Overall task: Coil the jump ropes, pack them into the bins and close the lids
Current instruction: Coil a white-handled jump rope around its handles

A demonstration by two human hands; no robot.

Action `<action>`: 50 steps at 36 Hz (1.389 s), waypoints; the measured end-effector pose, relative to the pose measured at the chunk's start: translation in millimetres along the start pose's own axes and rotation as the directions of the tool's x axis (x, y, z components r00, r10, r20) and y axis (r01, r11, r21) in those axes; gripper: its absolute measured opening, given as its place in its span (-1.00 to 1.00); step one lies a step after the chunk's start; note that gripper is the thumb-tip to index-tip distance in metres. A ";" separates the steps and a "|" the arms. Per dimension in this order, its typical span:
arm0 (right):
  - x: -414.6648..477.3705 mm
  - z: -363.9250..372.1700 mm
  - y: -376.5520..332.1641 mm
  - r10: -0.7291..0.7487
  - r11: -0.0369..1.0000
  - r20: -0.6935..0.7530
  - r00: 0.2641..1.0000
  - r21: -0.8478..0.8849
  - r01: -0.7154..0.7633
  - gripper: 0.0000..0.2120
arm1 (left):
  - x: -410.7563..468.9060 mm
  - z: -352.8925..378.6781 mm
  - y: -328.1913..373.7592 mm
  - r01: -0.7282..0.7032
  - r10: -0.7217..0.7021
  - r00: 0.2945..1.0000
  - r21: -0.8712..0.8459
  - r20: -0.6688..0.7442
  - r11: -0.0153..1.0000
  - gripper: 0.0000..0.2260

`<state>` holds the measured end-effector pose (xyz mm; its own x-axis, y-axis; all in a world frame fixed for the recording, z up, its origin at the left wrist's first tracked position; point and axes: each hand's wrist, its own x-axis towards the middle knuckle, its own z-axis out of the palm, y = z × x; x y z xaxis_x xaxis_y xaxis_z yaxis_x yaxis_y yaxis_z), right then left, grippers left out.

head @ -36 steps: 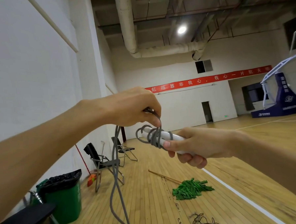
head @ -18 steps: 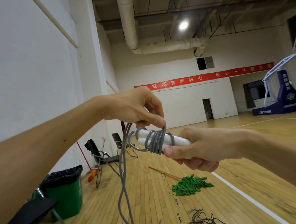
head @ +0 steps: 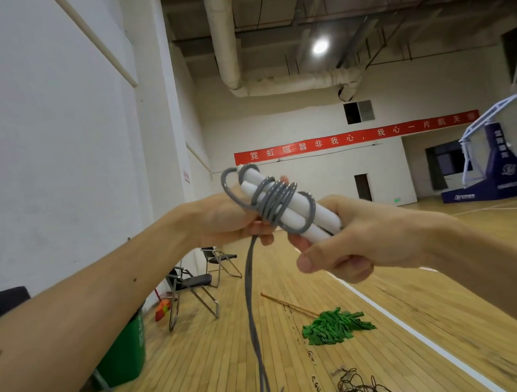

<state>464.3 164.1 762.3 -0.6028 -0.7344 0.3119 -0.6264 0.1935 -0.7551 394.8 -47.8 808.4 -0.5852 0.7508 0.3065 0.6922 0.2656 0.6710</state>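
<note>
The wooden floor [head: 218, 362] lies well below the work, with a dark tangle of cord [head: 355, 385] on it near the bottom edge. Above it the person holds one jump rope raised in front of them. The right hand [head: 364, 241] is clenched round the near ends of the two white handles [head: 320, 233], which lie side by side. The left hand [head: 222, 220] is curled at their underside, pinching the grey rope [head: 277, 199] where it leaves the wraps. Several turns sit close together round the middle of the handles, with looser loops at either side. A doubled tail [head: 250, 289] hangs from the left hand toward the floor, so a good deal of winding appears to remain. To do it well, the person should probably hold the handles parallel and firm. Each new turn should go on snug beside the last under light tension. The two strands should lie flat together so the bundle won't spring open.
</note>
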 end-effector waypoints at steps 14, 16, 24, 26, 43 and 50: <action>5.3 -27.6 0.2 -0.082 0.994 -0.392 0.916 0.029 0.101 -0.73 | 16.4 45.3 -11.9 0.142 -0.161 0.985 -0.229 -0.065 0.963 -0.53; 5.3 -31.6 4.2 -0.081 0.994 -0.435 0.897 0.030 0.105 -0.70 | 17.8 45.6 -12.7 0.138 -0.157 0.985 -0.211 -0.076 0.968 -0.54; -1.2 -53.8 31.3 0.021 0.995 -0.534 0.846 0.096 0.037 -0.70 | 8.9 31.8 -20.0 0.135 -0.149 0.983 -0.121 -0.112 0.983 -0.60; -2.3 -58.3 41.6 0.052 0.995 -0.563 0.825 0.100 0.005 -0.70 | 6.2 28.5 -19.5 0.142 -0.150 0.983 -0.082 -0.102 0.986 -0.63; 14.4 -65.8 70.3 0.093 0.990 -0.671 0.736 -0.018 -0.142 -0.81 | 10.4 52.1 7.0 0.227 -0.073 0.963 0.631 -0.261 0.742 -0.71; 22.0 -58.8 71.9 0.100 0.969 -0.638 0.764 -0.113 -0.221 -0.82 | 3.0 40.6 22.2 0.246 -0.063 0.965 0.791 -0.255 0.560 -0.68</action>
<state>376.9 200.1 748.7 -0.8381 -0.1263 0.5307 -0.5295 0.4228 -0.7354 425.6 -15.0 796.8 -0.7161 0.5536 0.4250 0.5782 0.8117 -0.0830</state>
